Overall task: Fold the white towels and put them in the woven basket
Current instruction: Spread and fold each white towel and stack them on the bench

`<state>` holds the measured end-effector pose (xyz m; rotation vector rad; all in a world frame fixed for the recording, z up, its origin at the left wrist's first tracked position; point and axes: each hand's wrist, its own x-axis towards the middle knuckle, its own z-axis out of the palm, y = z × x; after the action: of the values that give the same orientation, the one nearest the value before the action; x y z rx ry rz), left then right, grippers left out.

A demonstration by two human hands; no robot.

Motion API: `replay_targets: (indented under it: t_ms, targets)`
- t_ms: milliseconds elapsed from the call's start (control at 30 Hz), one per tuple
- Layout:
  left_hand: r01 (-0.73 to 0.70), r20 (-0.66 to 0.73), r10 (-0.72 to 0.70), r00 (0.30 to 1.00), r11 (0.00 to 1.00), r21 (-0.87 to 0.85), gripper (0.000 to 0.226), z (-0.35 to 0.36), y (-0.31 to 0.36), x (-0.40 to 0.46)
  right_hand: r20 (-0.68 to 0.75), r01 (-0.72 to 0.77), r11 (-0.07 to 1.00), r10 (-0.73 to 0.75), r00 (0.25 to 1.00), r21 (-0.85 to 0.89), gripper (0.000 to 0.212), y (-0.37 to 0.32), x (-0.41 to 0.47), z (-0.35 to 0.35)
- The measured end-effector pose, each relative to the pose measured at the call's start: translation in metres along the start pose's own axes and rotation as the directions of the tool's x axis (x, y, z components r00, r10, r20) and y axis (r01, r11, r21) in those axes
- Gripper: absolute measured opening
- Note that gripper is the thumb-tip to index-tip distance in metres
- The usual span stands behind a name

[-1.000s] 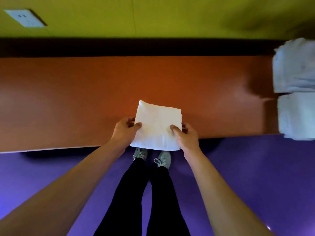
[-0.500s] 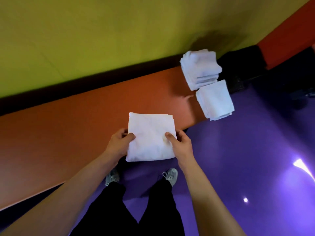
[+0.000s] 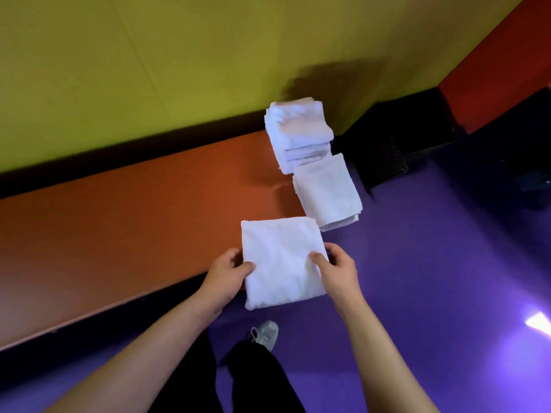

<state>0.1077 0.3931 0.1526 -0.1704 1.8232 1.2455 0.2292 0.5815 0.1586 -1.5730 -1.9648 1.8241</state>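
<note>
Over the bench edge (image 3: 119,234), both hands grip an unmarked folded towel (image 3: 280,260).

You stood in what looked like a commercial or leisure room rather than a home: a long orange bench (image 3: 125,222) ran along a yellow-green wall (image 3: 149,70), the floor (image 3: 432,278) was glossy purple with lamp glare, and a red panel (image 3: 501,64) closed the corner. Stacks of identical white towels (image 3: 301,132) on the bench end suggested a spa, gym or hotel.
</note>
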Motion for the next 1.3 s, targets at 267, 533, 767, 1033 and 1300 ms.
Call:
replay_targets:
  t_ms: [267, 533, 767, 1033, 1300]
  targets:
    - [-0.027, 0.007, 0.027, 1.000, 0.999, 0.036, 0.013, 0.091, 0.018, 0.044, 0.052, 0.058, 0.991, -0.052, 0.997, -0.119, 0.016, 0.004, 0.096, -0.070]
    - [-0.075, -0.041, 0.079, 0.996, 0.993, 0.091, 0.017, 0.162, 0.052, 0.139, 0.017, 0.106, 0.975, -0.105, 0.994, -0.195, 0.017, -0.014, 0.210, -0.106]
    - [-0.076, -0.153, 0.099, 0.983, 0.986, 0.149, 0.020, 0.202, 0.074, 0.217, 0.059, 0.163, 0.968, -0.155, 0.986, -0.193, 0.013, -0.020, 0.300, -0.118]
    - [-0.065, -0.409, 0.226, 0.884, 0.926, 0.371, 0.053, 0.231, 0.070, 0.243, 0.104, 0.267, 0.898, -0.246, 0.964, -0.349, 0.059, 0.004, 0.346, -0.123]
    - [-0.219, -0.272, 0.545, 0.793, 0.672, 0.707, 0.039, 0.262, 0.059, 0.227, 0.223, 0.548, 0.738, -0.501, 0.836, -0.395, 0.034, 0.011, 0.352, -0.123]
